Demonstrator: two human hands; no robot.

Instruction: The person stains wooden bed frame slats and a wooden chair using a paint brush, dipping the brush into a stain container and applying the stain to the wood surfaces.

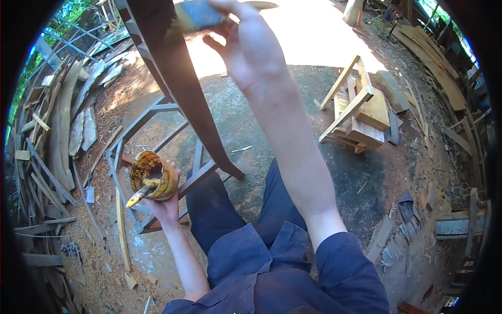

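My left hand [166, 206] is wrapped round a yellow-brown stained pot [170, 180], held at the left with its mouth facing up. A stick or brush handle [140, 193] with yellow paint on it leans out of the pot. At the top, my right hand [238, 39] grips a wide brush [201, 14] with a bluish-grey ferrule. Its bristles lie against the upper part of a long dark brown wooden piece [191, 89], which slants down to the right. The pot is beside the grey frame.
A grey-painted frame [123, 141] stands on the ground behind the pot. On the right is a small unpainted wooden piece of furniture [361, 110]. Planks and scraps [65, 120] pile up at the left, and more boards [434, 63] lie at the upper right.
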